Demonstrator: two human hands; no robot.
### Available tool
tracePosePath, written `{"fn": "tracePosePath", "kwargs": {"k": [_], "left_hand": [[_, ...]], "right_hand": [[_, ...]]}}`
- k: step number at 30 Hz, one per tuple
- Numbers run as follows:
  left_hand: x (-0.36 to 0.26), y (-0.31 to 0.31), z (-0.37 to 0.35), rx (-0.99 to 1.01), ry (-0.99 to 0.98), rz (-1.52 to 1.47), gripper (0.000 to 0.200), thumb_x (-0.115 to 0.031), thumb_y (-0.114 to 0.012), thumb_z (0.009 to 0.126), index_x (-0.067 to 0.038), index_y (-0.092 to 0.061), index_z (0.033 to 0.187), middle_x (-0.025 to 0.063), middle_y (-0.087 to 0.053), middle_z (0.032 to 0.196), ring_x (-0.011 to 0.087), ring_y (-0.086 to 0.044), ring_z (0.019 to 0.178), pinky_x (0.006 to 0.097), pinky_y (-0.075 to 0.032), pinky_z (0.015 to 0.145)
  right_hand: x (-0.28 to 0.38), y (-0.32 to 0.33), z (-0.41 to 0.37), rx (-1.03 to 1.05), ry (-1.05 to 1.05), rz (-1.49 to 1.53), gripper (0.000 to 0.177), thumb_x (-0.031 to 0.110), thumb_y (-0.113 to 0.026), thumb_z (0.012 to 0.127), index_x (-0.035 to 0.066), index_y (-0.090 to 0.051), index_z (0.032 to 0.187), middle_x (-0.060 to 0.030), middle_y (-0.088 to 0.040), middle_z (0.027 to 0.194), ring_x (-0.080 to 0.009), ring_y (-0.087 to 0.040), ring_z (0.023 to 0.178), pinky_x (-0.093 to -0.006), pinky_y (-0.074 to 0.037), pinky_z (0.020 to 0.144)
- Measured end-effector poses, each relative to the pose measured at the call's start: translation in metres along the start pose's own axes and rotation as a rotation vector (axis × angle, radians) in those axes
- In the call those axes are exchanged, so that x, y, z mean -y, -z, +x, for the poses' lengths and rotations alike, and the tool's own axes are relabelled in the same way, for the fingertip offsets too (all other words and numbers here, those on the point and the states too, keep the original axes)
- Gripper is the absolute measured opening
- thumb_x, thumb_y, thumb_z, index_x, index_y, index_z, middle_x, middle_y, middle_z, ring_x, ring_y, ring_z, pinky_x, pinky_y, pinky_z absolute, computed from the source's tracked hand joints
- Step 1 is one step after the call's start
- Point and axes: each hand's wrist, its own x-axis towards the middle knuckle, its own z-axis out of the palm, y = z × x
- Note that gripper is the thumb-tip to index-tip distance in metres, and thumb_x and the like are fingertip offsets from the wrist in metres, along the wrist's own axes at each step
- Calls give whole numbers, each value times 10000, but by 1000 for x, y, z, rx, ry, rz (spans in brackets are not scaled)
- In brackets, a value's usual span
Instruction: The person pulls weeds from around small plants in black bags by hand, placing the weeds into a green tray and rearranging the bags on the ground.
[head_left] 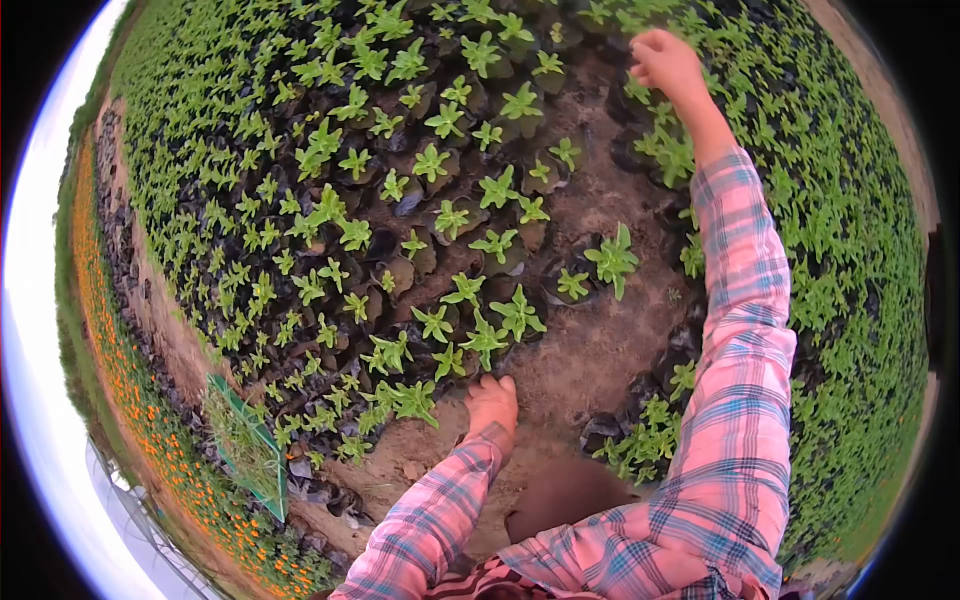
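Note:
My left hand is low over the soil at the near edge of a group of potted seedlings. Its fingers look slightly apart and point at the dark bags; the tips are partly hidden, and I see nothing held. Stretched far forward, my right hand hangs over the gap between two plant blocks, closest to leafy seedlings. Its fingers are curled together, and whatever they may hold is too small to make out. Both arms wear pink plaid sleeves. A larger seedling stands between the hands.
Dense seedlings in black bags fill the right side, and more spread to the left. Bare soil runs between the blocks. At the lower left lies a green-edged tray with cut grass, beside a strip of orange flowers.

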Motion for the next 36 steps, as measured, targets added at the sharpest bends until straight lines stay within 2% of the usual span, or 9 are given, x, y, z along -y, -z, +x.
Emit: {"fn": "tracePosePath", "kwargs": {"k": [4, 5, 7, 9, 13, 17, 24, 29, 36], "left_hand": [[-3, -3, 0, -59, 3, 31, 643, -267, -852, 512, -80, -457, 984, 139, -457, 1035, 324, -505, 946, 431, -471, 763], [-2, -4, 2, -65, 15, 13, 648, -270, -856, 501, -81, -459, 977, 136, -458, 1030, 323, -508, 943, 429, -473, 762], [-1, -2, 0, -189, -27, -24, 253, -164, -666, 701, -105, -505, 888, 135, -469, 945, 317, -504, 842, 443, -468, 678], [0, 5, -3, -148, -24, -25, 411, -204, -764, 611, -107, -500, 911, 134, -467, 966, 321, -505, 870, 440, -472, 692], [2, 4, 1, -129, -37, -27, 506, -231, -811, 554, -110, -490, 926, 127, -469, 966, 325, -508, 888, 438, -476, 702], [1, 3, 0, -112, -17, -2, 540, -255, -826, 548, -107, -485, 940, 125, -468, 988, 327, -511, 903, 435, -479, 726], [0, 8, -2, -103, -21, -3, 602, -260, -852, 510, -109, -477, 957, 124, -466, 999, 323, -508, 914, 439, -482, 725], [-1, 6, -1, -104, -12, 12, 619, -268, -854, 506, -110, -476, 970, 127, -465, 1003, 322, -506, 920, 442, -482, 723], [1, 9, -2, -62, -26, -17, 617, -270, -852, 524, -110, -463, 975, 129, -464, 1011, 322, -506, 937, 447, -481, 718]], "right_hand": [[-14, 7, -29, 143, -44, -426, 137, 128, -548, 809, 38, -632, 869, -103, -648, 641, -126, -634, 518, -264, -517, 534], [-17, 6, -34, 154, -68, -507, 152, 158, -590, 791, 56, -640, 892, -134, -669, 747, -190, -669, 643, -321, -535, 621], [-34, -5, -43, -31, 246, -850, 210, 228, -638, 772, 83, -647, 924, -140, -669, 888, -269, -657, 834, -385, -521, 733], [-22, -18, -57, 54, 133, -878, 274, 281, -670, 745, 107, -651, 954, -131, -651, 984, -308, -607, 969, -424, -490, 807], [-35, -34, -53, -21, 151, -962, 159, 118, -573, 754, 65, -660, 875, -182, -651, 891, -370, -625, 863, -443, -501, 744], [-38, -15, -53, -177, 203, -809, 193, 197, -664, 747, 49, -600, 854, -161, -627, 851, -367, -593, 853, -459, -470, 720], [7, -13, -51, -109, 871, -820, 123, 48, -529, 734, 75, -595, 834, -114, -606, 822, -307, -601, 836, -392, -494, 718], [-46, -55, -52, 56, 717, -958, 89, 72, -523, 754, 56, -609, 769, -116, -615, 811, -295, -604, 845, -384, -495, 744], [-49, -40, -47, -405, 396, -546, 160, 110, -516, 798, 71, -630, 904, -172, -624, 895, -363, -594, 879, -426, -480, 776]]}}
